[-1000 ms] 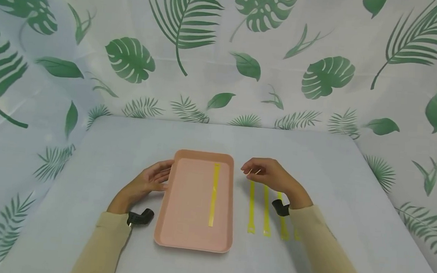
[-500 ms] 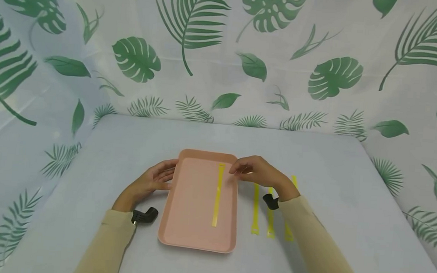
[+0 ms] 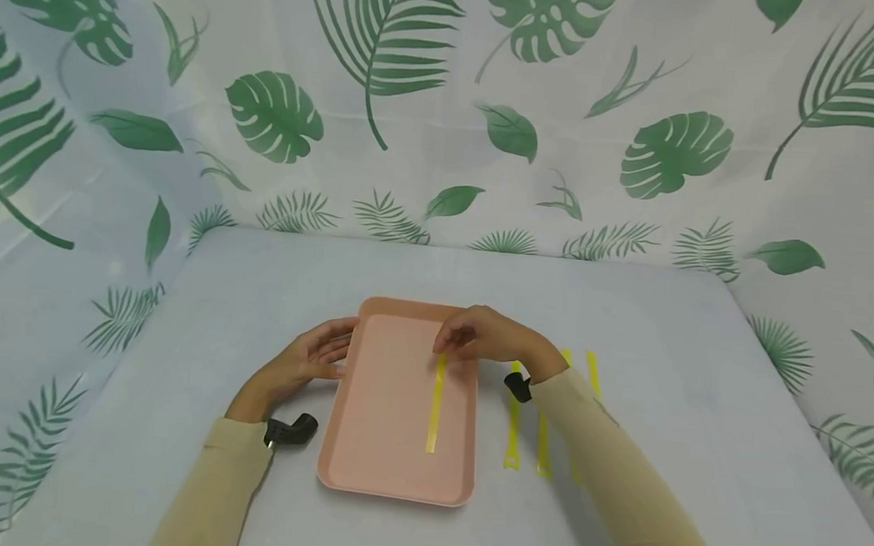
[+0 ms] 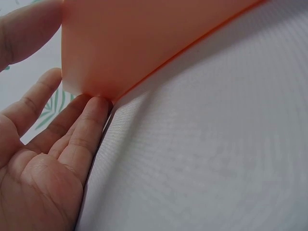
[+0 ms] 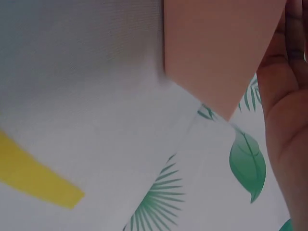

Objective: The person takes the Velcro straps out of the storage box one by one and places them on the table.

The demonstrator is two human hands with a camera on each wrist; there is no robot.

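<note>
A shallow pink rectangular tray lies on the table, with one flat yellow strap along its right half. My left hand touches the tray's left side; in the left wrist view its extended fingers meet the tray's outer wall. Over the tray's upper right part, my right hand has its bent fingers at the strap's far end and covers that end. Whether they pinch it is not visible, since the tray wall hides the fingertips in the right wrist view.
Several more yellow straps with notched ends lie side by side on the table right of the tray, partly under the right forearm. A yellow strap end shows in the right wrist view. A leaf-patterned cloth stands behind the table.
My right hand has moved left, from above the straps on the table, across the tray's right rim to the strap inside. The left hand stays at the tray's side. The view has shifted slightly.
</note>
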